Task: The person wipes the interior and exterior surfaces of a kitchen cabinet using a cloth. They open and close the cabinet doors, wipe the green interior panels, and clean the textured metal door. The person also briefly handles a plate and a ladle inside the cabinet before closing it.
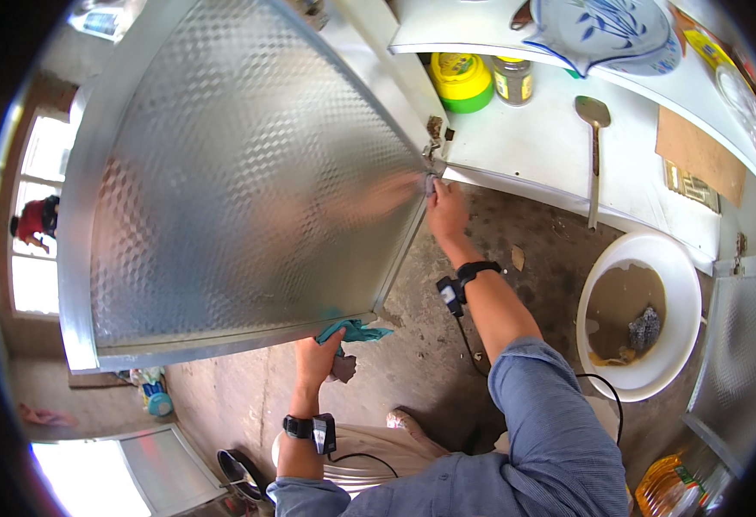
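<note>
A cabinet door with a metal frame and textured glass-like panel stands swung out on the left. My left hand is closed on a teal cloth at the door's lower frame edge, and a greyish-brown cloth hangs beneath the fingers. My right hand is at the door's corner beside the rusty hinge, with a small greyish thing, partly hidden, between the fingertips. To the right of my right arm, a white basin on the floor holds murky brown water and a grey scouring pad.
The white cabinet shelf carries a yellow-green tub, a dark jar and a metal spatula overhanging its edge. Blue-patterned dishes stand above. Another door is at the right. Cables trail from both wrist devices.
</note>
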Demonstrator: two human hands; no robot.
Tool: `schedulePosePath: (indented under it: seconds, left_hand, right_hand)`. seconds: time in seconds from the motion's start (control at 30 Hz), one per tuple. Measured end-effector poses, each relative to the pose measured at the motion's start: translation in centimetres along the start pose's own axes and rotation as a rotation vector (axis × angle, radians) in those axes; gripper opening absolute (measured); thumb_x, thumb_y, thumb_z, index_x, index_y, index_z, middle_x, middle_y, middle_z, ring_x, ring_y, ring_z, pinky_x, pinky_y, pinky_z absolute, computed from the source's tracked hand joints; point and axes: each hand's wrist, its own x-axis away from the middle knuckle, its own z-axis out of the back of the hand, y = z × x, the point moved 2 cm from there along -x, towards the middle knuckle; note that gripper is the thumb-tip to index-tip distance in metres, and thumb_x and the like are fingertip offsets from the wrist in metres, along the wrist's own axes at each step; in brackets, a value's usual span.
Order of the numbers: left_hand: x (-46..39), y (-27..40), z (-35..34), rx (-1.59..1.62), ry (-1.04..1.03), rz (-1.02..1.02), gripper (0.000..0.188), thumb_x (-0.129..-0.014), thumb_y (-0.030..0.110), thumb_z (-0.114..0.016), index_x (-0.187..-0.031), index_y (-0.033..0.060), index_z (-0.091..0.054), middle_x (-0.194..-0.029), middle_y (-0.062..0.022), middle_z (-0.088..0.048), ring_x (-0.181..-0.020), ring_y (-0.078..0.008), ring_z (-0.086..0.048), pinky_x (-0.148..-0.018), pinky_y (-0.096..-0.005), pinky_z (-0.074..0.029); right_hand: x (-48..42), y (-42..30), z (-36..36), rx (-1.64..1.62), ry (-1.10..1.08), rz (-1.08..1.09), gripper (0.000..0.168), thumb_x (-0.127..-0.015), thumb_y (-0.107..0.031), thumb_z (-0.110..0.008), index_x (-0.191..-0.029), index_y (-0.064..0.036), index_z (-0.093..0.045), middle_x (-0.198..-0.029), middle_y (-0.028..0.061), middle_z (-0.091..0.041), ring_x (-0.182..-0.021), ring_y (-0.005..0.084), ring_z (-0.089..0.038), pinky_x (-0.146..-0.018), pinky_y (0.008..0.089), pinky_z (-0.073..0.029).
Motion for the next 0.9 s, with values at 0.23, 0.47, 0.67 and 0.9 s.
schedulePosePath:
  seconds: [0.23,0.47,0.67,0.9]
  left_hand:
    - [0.4,-1.3,-0.4,-0.011,-0.008,-0.052,0.023,-0.083,0.006,-0.072,-0.103,-0.0022,-0.067,-0.085,-0.0113,-0.068,-0.074,-0.0212,-0.065,-0.066,-0.0344,-0.051]
    - [-0.2,0.3,-0.2,0.039,0.053,-0.072,0.025,-0.081,0.007,-0.071,-0.103,-0.0025,-0.067,-0.091,-0.0185,-0.07,-0.081,-0.0314,-0.068,-0.074,-0.0382,-0.052]
    - [0.4,1.0,0.9,0.01,0.085,-0.056,0.024,-0.081,0.009,-0.072,-0.102,-0.0014,-0.068,-0.09,-0.0186,-0.071,-0.081,-0.0309,-0.069,-0.072,-0.0374,-0.053]
    - [1.6,0.5,1.5,-0.044,0.046,0.065,0.02,-0.085,0.013,-0.072,-0.099,-0.0008,-0.068,-0.08,-0.0124,-0.07,-0.069,-0.0222,-0.068,-0.062,-0.0348,-0.052]
  right_hand:
    - [1.5,0.7,-0.1,0.19,-0.137,0.227,0.031,-0.084,-0.012,-0.065,-0.114,-0.007,-0.061,-0.104,0.0131,-0.058,-0.095,0.0334,-0.06,-0.073,0.0448,-0.054]
    - [11.9,-2.9,0.9,0.008,-0.281,0.336,0.027,-0.089,-0.016,-0.06,-0.113,-0.003,-0.062,-0.093,0.0147,-0.056,-0.086,0.0347,-0.062,-0.069,0.0458,-0.052]
    - [12.4,-2.8,0.8,-0.357,-0.161,-0.068,0.027,-0.089,-0.023,-0.059,-0.098,0.0,-0.069,-0.088,0.0189,-0.064,-0.086,0.0361,-0.065,-0.074,0.0435,-0.052]
    - [-0.2,2.6,-1.0,-0.733,-0.146,-0.629,0.04,-0.093,-0.023,-0.05,-0.122,0.0,-0.064,-0.085,0.0234,-0.069,-0.07,0.0396,-0.066,-0.064,0.0461,-0.05]
